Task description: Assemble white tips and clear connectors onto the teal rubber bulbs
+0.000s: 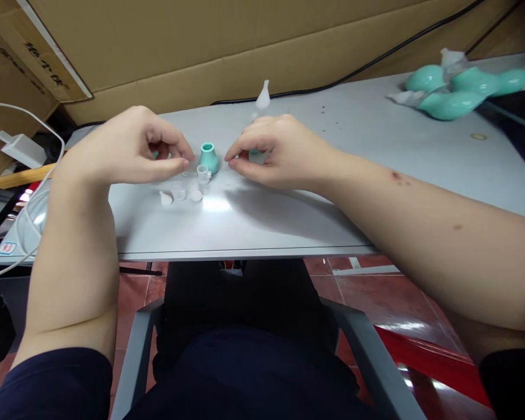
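Observation:
A small teal rubber bulb with an open neck [209, 160] stands upright on the table between my two hands. In front of it sits a clear little plastic cup [203, 173]. My left hand [151, 149] hovers just left of the bulb, thumb and forefinger brought together; anything between the tips is hidden. My right hand [273, 149] is pinched likewise on the bulb's other side, apart from it. Bits of teal show behind both hands, too covered to name. Nearer me lie a white nozzle tip [166, 199] and a whitish disc [196, 195]. A white pointed nozzle [263, 96] rises behind my right hand.
Several teal bulbs with translucent tips [459, 93] are heaped at the table's right end, beside a dark flat object [518, 125]. A black cable [354, 76] runs along the cardboard wall [201, 41]. A white charger [24, 150] with its cord is at left.

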The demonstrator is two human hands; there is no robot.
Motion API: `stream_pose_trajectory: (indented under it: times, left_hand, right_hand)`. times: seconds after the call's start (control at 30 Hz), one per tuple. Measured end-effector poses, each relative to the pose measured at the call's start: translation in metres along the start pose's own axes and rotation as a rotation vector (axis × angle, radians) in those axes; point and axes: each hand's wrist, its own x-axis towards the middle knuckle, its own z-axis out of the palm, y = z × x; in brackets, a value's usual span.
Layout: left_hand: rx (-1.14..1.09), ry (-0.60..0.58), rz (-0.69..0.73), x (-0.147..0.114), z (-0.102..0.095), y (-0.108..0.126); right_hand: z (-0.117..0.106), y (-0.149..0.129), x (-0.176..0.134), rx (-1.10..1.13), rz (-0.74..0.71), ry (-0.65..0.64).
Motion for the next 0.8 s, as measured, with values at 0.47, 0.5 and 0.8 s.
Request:
stream_pose_trajectory:
  times: [0.47, 0.5, 0.8]
  left_hand:
    - [0.282, 0.062, -0.187, 0.012, 0.004, -0.011]
    - [0.292, 0.079, -0.196, 0.012, 0.005, -0.010]
    - [0.202, 0.053, -0.091, 0.012, 0.011, -0.005]
  right_hand:
    - [0.032, -0.050, 0.014, -0.333, -0.069, -0.341]
    - [0.032, -0.053, 0.017, -0.351, -0.061, -0.366]
    - [0.030, -0.039, 0.015, -0.081, -0.035, -0.275]
